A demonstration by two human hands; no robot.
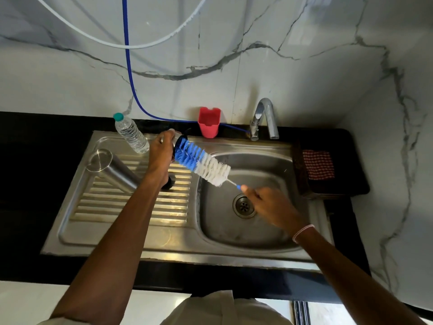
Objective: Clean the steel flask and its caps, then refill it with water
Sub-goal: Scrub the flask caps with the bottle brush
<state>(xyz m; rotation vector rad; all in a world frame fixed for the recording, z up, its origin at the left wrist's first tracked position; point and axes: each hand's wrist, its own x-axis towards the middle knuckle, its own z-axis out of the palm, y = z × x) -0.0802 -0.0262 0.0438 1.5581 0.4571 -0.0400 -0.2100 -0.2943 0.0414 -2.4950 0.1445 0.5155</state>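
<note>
our left hand (161, 148) grips one cap (179, 141); our right hand (269, 205) grips the brush (203, 161), bristle tip inside the cap. we judge cap cleaning underway; the flask (112, 170) lies aside, refill pending.

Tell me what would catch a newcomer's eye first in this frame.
The blue-and-white bristled bottle brush stands out mid-frame over the steel sink: the right hand grips its handle, its tip inside a dark round cap held by the left hand. The steel cylindrical flask rests on the ribbed drainboard, left.
</note>
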